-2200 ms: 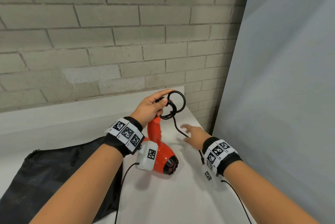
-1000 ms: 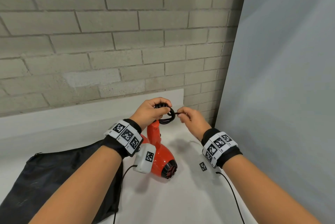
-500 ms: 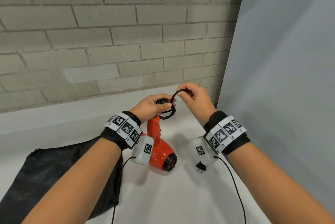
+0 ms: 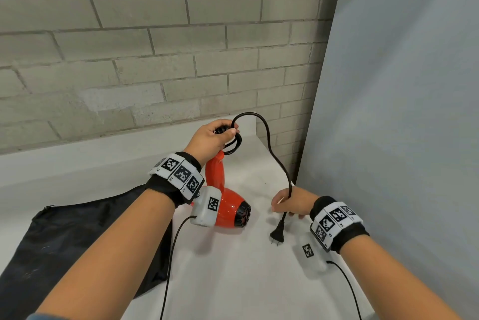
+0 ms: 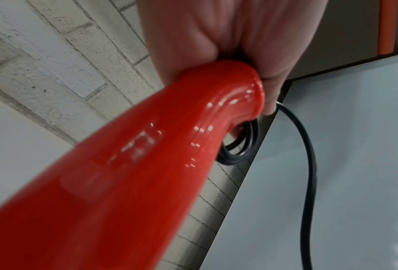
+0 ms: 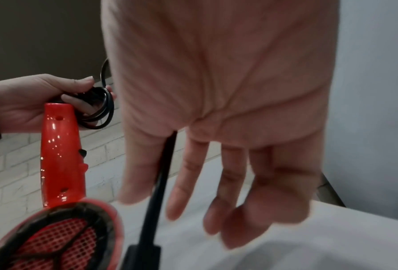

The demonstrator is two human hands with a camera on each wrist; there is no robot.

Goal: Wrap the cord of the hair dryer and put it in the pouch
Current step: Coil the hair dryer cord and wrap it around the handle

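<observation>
On the white table [image 4: 233, 280], beside the black pouch [image 4: 77, 236]: red hair dryer [image 4: 228, 209], probably light, rigid, slick, gripped at handle-end with coils by left hand [image 4: 211, 139]; springy cord [image 4: 278, 161] threaded between right hand [image 4: 291, 203] fingers [image 6: 188, 182], loosely spread, best taken near plug [image 4: 277, 235].

Grey brick wall [image 4: 155, 47] behind white table [image 4: 233, 280], pale panel [image 4: 401, 86] at right
</observation>
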